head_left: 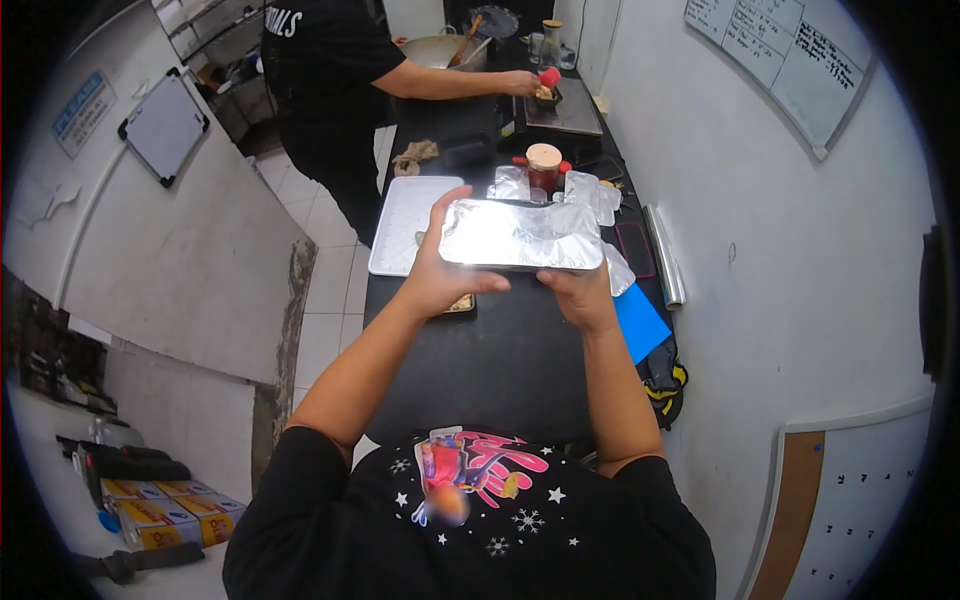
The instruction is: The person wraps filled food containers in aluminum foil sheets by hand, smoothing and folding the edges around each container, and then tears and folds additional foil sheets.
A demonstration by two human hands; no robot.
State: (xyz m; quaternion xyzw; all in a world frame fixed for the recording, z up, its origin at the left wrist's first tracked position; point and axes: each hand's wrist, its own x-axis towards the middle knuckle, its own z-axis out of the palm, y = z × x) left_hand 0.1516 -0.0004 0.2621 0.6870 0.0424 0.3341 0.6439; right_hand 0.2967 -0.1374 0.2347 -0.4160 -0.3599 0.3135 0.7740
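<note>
Both hands hold up a foil-covered rectangular container (520, 235) above the black table. My left hand (440, 270) wraps the container's left end, thumb along the near side. At the near right corner, my right hand (582, 292) grips it with the thumb in front. A dark edge shows under the shiny foil; what is inside is hidden. Partly covered by my left hand, a small container of food (462, 303) sits on the table. Beyond the held container lie several foil pieces (590, 193), near a jar with a pale lid (543, 158).
A white tray (400, 225) lies at the left edge. A blue sheet (640, 325), a phone-like dark slab (634, 250) and a foil roll (665, 255) line the right. A co-worker's hand (520, 84) holds a red cup (549, 77) over a small dark container. A large pan (440, 52) stands behind.
</note>
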